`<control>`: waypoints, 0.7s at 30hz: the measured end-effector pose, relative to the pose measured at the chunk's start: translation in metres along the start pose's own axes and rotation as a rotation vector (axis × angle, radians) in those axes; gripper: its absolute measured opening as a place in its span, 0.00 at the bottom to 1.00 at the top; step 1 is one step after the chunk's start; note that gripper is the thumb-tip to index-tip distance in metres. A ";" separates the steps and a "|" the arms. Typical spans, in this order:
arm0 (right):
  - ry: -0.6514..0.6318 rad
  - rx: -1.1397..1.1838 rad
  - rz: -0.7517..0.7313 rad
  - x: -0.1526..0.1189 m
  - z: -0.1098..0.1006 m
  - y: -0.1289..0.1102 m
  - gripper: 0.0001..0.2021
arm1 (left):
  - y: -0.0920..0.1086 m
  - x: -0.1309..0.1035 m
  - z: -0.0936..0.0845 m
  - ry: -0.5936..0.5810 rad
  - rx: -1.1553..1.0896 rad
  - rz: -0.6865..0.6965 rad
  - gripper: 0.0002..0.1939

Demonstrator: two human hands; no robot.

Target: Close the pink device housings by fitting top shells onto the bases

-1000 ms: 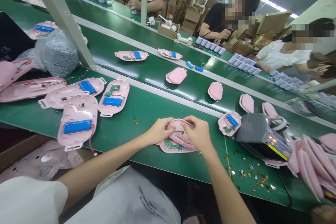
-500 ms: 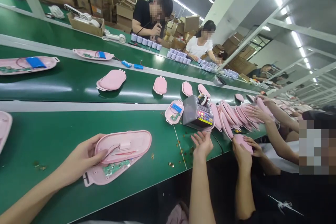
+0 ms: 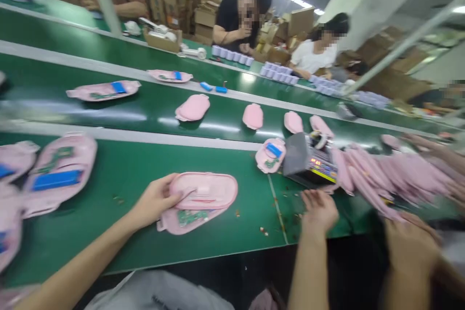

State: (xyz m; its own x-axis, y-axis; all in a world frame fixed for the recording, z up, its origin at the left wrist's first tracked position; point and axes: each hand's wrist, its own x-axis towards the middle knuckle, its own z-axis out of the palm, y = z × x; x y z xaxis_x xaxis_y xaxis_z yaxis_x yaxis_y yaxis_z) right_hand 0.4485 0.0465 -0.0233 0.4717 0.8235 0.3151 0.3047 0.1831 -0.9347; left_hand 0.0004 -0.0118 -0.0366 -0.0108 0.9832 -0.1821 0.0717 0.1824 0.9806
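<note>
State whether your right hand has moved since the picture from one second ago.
Yes. The right hand has moved rightward, off the pink shell cover, to the near side of the gray tape dispenser.

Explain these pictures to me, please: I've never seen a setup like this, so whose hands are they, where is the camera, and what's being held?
There is no robot here: a person works with two bare hands. Every picture comes from one camera on that person's head, looking forward and down.

The left hand holds an upper pink shell, inner side showing, partly over a lower pink shell with a green circuit board. The right hand is near a grey machine with lit digits; blur hides whether it holds anything.

On the green table, to the left, lie more open shells with blue blocks. The hand at far right is a co-worker's.
</note>
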 end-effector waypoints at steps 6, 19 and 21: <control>-0.615 -0.047 -0.381 -0.097 0.139 -0.084 0.08 | -0.004 -0.002 0.003 -0.074 -0.205 -0.005 0.21; -1.116 -0.566 -1.099 -0.118 0.230 -0.099 0.12 | -0.014 -0.003 0.006 -0.080 -0.345 0.099 0.15; -1.071 -0.595 -1.157 -0.120 0.233 -0.098 0.11 | -0.015 -0.003 0.006 -0.085 -0.337 0.106 0.16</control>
State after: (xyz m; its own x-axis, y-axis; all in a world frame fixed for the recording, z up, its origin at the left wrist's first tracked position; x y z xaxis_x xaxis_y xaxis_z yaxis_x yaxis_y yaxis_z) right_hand 0.1686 0.0545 -0.0076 -0.8660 0.4252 0.2632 0.4300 0.9018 -0.0424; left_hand 0.0056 -0.0172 -0.0515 0.0628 0.9956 -0.0699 -0.2645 0.0841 0.9607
